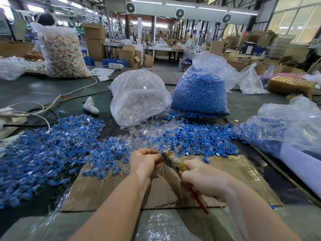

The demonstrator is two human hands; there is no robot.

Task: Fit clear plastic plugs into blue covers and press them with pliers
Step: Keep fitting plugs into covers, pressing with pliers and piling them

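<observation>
My left hand (145,160) pinches a small blue cover with a clear plug (161,154) at the jaws of the pliers (175,160). My right hand (203,180) grips the pliers' handles, whose red tips stick out below the hand. The jaws are closed on the piece. Both hands hover over a flat sheet of cardboard (107,186). Loose blue covers (199,138) and clear plugs (144,134) lie spread just beyond the hands. A wide heap of assembled blue-and-clear pieces (43,150) covers the left.
A clear bag of plugs (139,98) and a bag of blue covers (201,91) stand behind the pile. Another bag of blue pieces (281,129) lies at right. Cables (40,117) run at left. A person sits at far left behind a large bag (62,51).
</observation>
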